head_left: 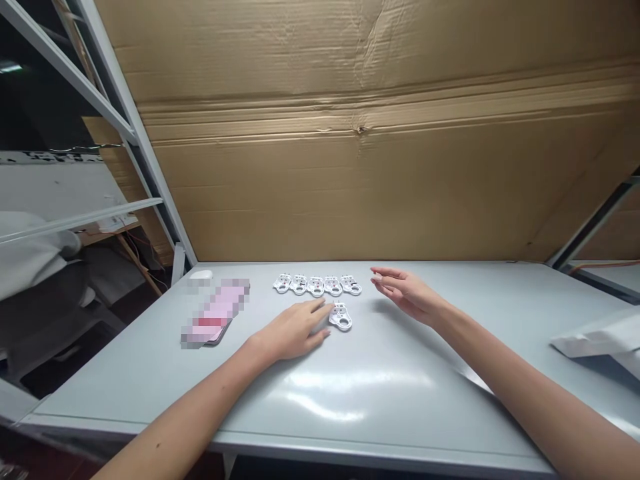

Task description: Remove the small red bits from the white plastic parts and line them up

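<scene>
My left hand (295,328) lies flat on the grey table (350,393), fingers stretched out, its fingertips touching a single small white plastic part (341,316). Just behind it, a row of several similar white parts (317,285) lies side by side. My right hand (404,291) hovers a little above the table to the right of that row, fingers spread and pointing left, holding nothing.
A pink, blurred flat object (216,313) lies at the left of the table, with a small white object (201,275) behind it. White packaging (597,339) sits at the right edge. A large cardboard sheet (380,147) walls off the back. A metal frame (130,133) rises at left.
</scene>
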The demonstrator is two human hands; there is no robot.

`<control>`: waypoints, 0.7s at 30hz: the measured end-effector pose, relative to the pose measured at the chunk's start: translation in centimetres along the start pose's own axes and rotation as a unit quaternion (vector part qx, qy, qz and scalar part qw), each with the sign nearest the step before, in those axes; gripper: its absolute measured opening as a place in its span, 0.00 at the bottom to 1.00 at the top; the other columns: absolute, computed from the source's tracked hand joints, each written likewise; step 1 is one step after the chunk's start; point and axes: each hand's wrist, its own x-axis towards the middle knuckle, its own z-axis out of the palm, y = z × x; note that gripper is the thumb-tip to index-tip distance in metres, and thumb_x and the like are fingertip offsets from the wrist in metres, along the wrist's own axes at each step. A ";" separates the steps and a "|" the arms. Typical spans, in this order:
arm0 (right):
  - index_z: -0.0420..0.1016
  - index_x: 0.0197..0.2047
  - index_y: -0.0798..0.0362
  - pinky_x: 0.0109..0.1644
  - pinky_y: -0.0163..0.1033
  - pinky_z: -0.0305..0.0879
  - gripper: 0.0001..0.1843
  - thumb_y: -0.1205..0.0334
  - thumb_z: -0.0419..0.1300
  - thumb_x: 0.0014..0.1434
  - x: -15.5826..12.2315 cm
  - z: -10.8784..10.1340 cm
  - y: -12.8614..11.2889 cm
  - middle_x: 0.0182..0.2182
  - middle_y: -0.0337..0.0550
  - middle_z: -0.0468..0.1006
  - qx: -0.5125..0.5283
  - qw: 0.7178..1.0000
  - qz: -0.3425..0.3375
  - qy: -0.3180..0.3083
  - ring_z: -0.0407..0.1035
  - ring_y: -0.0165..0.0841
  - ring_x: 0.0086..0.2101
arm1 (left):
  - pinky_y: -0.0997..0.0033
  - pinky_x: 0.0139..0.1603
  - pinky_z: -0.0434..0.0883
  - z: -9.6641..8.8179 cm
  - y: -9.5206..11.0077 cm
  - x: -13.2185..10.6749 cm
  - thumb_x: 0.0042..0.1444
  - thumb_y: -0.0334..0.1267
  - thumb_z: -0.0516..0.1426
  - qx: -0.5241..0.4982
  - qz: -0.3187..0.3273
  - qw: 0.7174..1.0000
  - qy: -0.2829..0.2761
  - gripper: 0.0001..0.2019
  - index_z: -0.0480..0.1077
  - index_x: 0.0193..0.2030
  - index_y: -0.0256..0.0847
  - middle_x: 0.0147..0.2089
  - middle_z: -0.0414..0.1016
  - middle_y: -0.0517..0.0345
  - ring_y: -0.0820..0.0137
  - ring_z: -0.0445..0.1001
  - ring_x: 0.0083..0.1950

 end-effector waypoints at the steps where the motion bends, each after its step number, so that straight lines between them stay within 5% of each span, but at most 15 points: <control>1: 0.80 0.43 0.46 0.68 0.40 0.58 0.16 0.60 0.73 0.49 0.0 0.0 -0.1 0.52 0.44 0.78 0.006 1.000 0.008 0.003 0.66 0.39 0.60 | 0.58 0.60 0.67 0.0 0.0 0.0 0.68 0.42 0.48 -0.003 0.000 1.000 0.002 0.23 0.57 0.68 0.42 0.67 0.63 0.45 0.54 0.67 0.64; 7: 0.80 0.43 0.46 0.65 0.36 0.61 0.16 0.61 0.72 0.49 0.0 -0.1 -0.2 0.50 0.43 0.78 0.005 1.000 0.011 -0.006 0.67 0.37 0.57 | 0.58 0.59 0.68 0.1 -0.1 0.1 0.68 0.43 0.48 -0.006 0.003 1.000 0.008 0.23 0.58 0.67 0.42 0.66 0.64 0.45 0.54 0.68 0.63; 15: 0.80 0.36 0.50 0.55 0.45 0.68 0.17 0.45 0.69 0.51 0.0 0.3 0.0 0.42 0.48 0.78 -0.031 0.999 -0.003 -0.044 0.71 0.43 0.48 | 0.58 0.59 0.68 0.0 0.0 0.0 0.68 0.43 0.48 -0.003 0.002 1.000 0.006 0.22 0.57 0.67 0.43 0.66 0.64 0.46 0.55 0.69 0.62; 21: 0.81 0.35 0.50 0.56 0.44 0.66 0.16 0.46 0.69 0.52 -0.6 1.2 0.2 0.48 0.48 0.78 -0.020 0.996 -0.017 -0.088 0.70 0.42 0.51 | 0.57 0.60 0.68 0.1 -0.1 0.0 0.68 0.43 0.49 -0.006 0.003 1.000 0.009 0.23 0.58 0.68 0.42 0.66 0.64 0.44 0.54 0.68 0.62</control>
